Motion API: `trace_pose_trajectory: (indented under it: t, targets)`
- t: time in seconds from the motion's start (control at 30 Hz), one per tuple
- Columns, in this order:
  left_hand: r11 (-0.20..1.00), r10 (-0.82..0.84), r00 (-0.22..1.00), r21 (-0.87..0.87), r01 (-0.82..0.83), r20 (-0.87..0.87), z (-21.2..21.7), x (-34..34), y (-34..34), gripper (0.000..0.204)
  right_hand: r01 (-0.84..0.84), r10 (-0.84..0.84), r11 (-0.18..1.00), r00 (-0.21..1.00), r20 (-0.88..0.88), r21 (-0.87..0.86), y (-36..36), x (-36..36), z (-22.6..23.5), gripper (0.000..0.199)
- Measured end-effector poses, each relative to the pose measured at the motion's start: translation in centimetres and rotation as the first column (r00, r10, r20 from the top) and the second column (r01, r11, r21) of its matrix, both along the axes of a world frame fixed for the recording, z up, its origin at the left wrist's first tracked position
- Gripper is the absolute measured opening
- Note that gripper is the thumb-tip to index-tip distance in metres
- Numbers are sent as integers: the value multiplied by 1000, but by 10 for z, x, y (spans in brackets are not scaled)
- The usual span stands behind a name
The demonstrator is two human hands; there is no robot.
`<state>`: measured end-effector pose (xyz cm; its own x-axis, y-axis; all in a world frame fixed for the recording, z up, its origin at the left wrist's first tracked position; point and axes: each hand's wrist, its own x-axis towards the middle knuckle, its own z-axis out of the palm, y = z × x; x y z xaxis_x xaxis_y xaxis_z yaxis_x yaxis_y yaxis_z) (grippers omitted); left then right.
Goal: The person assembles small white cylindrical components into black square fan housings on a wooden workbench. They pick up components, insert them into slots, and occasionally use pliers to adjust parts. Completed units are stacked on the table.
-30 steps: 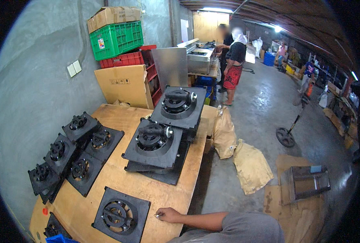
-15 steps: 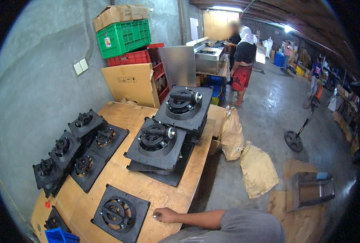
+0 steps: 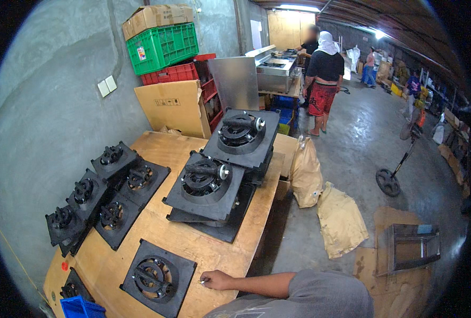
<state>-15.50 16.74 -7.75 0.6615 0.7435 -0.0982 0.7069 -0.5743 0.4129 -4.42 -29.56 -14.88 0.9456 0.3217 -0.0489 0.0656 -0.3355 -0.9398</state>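
By the right edge of the table, a small pale bit seems pinched ready by the right hand beside a black stove burner, so a steady hold is likely needed next.

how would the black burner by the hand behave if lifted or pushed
The black burner looks stiff, with a straight-edged square plate. Its thick, cast-looking parts suggest it may feel heavy. Lying flat on the table, it probably won't roll.
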Motion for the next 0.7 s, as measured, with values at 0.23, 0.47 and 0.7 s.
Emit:
trace_pose_trajectory:
  t: [0.23,0.47,0.7]
  targets:
    - [1000,17,1000,18,-17,-12,-4,-11,5,54,18,-18,1000,999,-26,-15,-2,0,5,25]
    - [992,108,994,72,-106,-16,-1,-72,35,56,35,-35,999,999,3,-21,8,0,-5,27]
    - [996,-79,983,51,71,165,36,-99,-2,51,144,-141,989,984,-112,20,-4,-11,9,23]
